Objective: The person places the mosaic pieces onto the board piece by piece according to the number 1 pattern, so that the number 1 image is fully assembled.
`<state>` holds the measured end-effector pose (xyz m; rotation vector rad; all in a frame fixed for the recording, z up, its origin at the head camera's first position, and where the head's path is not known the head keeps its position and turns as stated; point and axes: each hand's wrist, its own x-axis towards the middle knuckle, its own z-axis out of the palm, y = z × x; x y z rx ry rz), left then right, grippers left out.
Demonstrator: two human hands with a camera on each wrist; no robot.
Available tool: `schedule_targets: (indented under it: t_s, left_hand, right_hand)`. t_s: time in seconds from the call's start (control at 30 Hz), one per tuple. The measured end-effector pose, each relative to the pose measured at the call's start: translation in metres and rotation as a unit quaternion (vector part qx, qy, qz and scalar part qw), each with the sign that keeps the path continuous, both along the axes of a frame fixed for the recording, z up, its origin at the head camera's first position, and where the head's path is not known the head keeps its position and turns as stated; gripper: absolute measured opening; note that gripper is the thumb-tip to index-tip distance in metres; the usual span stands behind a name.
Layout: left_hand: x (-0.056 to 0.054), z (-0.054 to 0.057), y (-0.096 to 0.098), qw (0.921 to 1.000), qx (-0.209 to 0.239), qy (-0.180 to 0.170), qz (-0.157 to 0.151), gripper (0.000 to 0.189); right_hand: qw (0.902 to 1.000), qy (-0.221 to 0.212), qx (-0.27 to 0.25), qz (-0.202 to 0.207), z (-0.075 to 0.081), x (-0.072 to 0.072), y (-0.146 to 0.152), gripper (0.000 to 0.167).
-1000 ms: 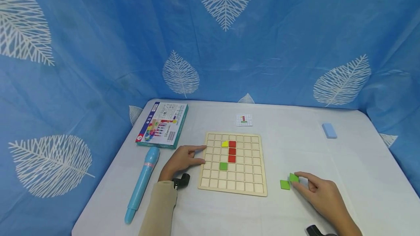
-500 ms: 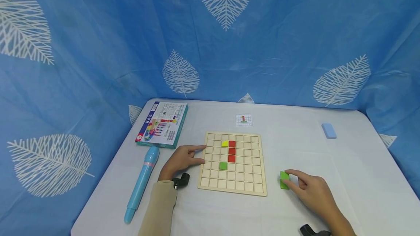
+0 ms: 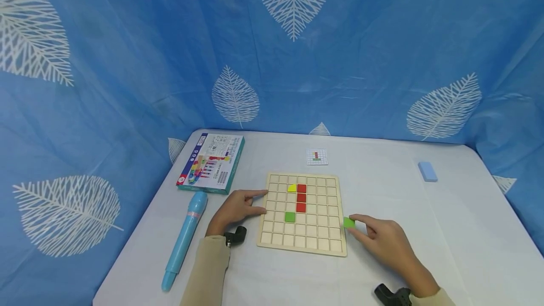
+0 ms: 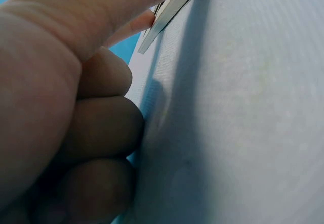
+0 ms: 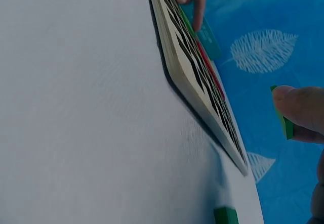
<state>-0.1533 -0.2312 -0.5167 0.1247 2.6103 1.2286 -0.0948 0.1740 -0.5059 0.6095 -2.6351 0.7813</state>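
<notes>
Between the right hand's [image 3: 384, 242] thumb and index finger is a pinched square green tile [image 3: 349, 222], just off the right edge of the wooden grid board [image 3: 321, 233]. A second green tile [image 5: 226, 215] lies on the table in the right wrist view; the right hand hides it from the head view. The left hand [image 3: 235, 208] touches the board's left edge with its extended index finger and thumb, while its other fingers are curled in the left wrist view. On the board sit a yellow tile [image 3: 292, 188], a column of three red tiles [image 3: 301, 198] and one green tile [image 3: 290, 217].
Behind the board lies a small pattern card [image 3: 316, 157]. A flat printed box [image 3: 210, 162] is at the back left, with a long light-blue stick [image 3: 184, 242] in front of it. At the back right is a light-blue block [image 3: 427, 172]. A blue curtain [image 3: 340, 60] borders the table.
The right hand has carried its green tile leftward, over the other loose green tile, up to the board's right edge. The left hand has stayed at the board's left edge.
</notes>
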Motion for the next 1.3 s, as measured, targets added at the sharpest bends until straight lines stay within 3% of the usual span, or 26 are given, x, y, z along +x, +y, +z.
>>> schedule_targets:
  t_s: [0.57, 1.07, 1.3]
  left_hand:
    - [0.001, 0.0, -0.001, 1.0, 0.006, -0.002, 0.0, 0.059]
    - [-0.002, 0.0, 0.0, 0.9999, 0.002, 0.012, -0.007, 0.06]
    - [0.0, -0.001, 0.001, 1.0, -0.001, 0.001, 0.001, 0.059]
  right_hand:
    - [0.996, 0.021, -0.029, 0.081, 0.003, -0.01, -0.043, 0.027]
    - [0.9928, 0.031, -0.037, 0.109, -0.003, -0.021, -0.063, 0.026]
    - [0.9925, 0.009, -0.039, 0.115, -0.007, -0.024, -0.074, 0.026]
